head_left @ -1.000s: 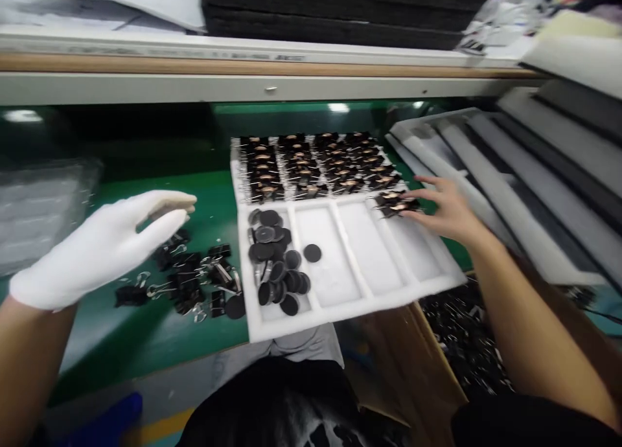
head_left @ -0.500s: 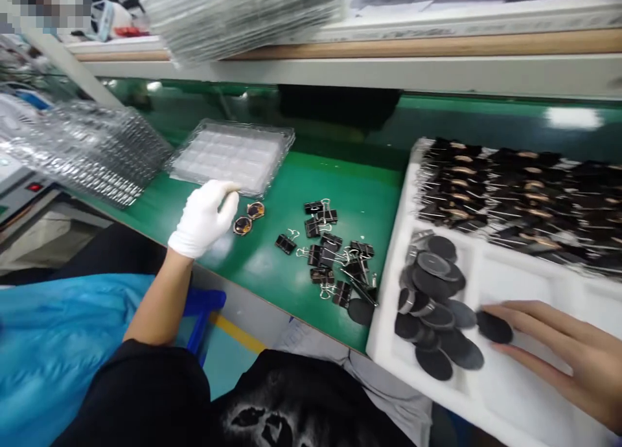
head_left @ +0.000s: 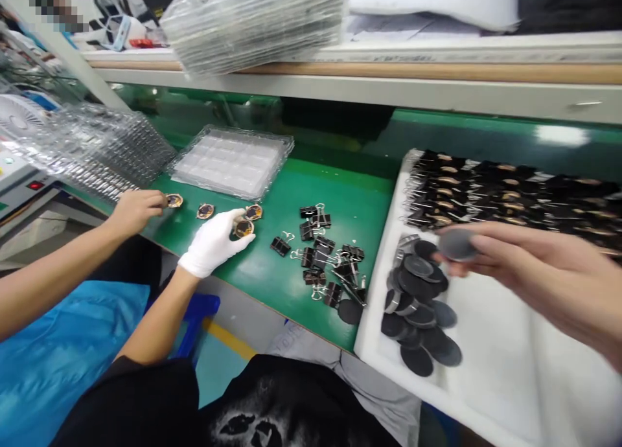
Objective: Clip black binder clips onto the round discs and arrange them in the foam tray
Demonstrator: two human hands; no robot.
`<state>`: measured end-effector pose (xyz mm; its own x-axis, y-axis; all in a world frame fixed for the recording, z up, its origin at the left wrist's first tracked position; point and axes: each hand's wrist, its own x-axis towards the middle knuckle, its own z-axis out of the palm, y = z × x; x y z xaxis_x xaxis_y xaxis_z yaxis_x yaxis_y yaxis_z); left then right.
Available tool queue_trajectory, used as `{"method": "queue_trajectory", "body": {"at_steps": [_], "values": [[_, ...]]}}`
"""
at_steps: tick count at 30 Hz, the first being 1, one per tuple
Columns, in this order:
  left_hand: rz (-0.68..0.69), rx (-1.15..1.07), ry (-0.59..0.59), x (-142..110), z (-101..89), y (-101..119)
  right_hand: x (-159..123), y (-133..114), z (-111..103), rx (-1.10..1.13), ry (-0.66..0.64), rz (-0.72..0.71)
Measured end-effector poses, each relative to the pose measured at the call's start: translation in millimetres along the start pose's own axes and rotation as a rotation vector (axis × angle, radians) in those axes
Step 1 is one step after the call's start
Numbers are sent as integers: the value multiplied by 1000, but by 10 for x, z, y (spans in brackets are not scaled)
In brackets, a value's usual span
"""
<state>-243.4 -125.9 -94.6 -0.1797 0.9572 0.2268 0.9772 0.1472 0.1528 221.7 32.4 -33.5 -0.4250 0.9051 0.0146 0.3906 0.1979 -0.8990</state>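
My left hand (head_left: pixel 214 245), in a white glove, has its thumb and fingers closed around the edge of a round gold-rimmed watch part (head_left: pixel 243 228) on the green bench. A second such part (head_left: pixel 254 212) lies just beyond its fingertips. Bare and raised over the white foam tray (head_left: pixel 362 333), my right hand (head_left: pixel 515 256) pinches a dark round disc (head_left: pixel 457 245). Below it, a heap of similar black discs (head_left: pixel 420 311) fills the tray's left section. Another watch part (head_left: pixel 205 211) rests left of my glove.
A co-worker's hand (head_left: pixel 138 210) holds a watch part (head_left: pixel 173 201) at left. Black binder clips (head_left: pixel 323 243) lie mid-bench beside a loose disc (head_left: pixel 350 311). Clear plastic trays (head_left: pixel 233 159) stand behind; clipped pieces (head_left: pixel 451 188) fill the foam tray's back. A shelf (head_left: pixel 437 84) overhangs.
My right hand has lifted a disc up and left from the foam tray. My left hand has moved right and down onto a watch part. A co-worker's hand and two more watch parts have appeared.
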Motion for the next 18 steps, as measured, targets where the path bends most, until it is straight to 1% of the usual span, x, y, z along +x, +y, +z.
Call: {"method": "queue_trajectory", "body": {"at_steps": [1, 2, 3, 5, 7, 9, 10, 12, 14, 15, 16, 18], "values": [[6, 0, 69, 10, -25, 55, 51, -102, 99, 191, -39, 128], [15, -9, 141, 35, -54, 137, 97, -194, 192, 335, -88, 219], [37, -32, 204, 75, -87, 246, 137, -273, 272, 433, -113, 269], [143, -116, 271, 205, -167, 545, 195, -392, 384, 553, -124, 291], [325, -225, 253, 391, -255, 917, 215, -478, 431, 588, -131, 254], [510, -290, 234, 605, -329, 1298, 205, -547, 438, 564, -143, 181], [567, -286, 232, 710, -358, 1476, 194, -574, 433, 538, -140, 136], [660, -263, 270, 885, -398, 1790, 171, -604, 416, 484, -101, 35], [750, -247, 319, 999, -419, 2045, 160, -589, 391, 429, -30, -53], [791, -242, 322, 1035, -425, 2152, 163, -565, 375, 398, 2, -80], [825, -238, 307, 1059, -426, 2245, 170, -533, 358, 368, 19, -92], [857, -235, 251, 1088, -415, 2384, 198, -459, 325, 343, -1, -76]]}}
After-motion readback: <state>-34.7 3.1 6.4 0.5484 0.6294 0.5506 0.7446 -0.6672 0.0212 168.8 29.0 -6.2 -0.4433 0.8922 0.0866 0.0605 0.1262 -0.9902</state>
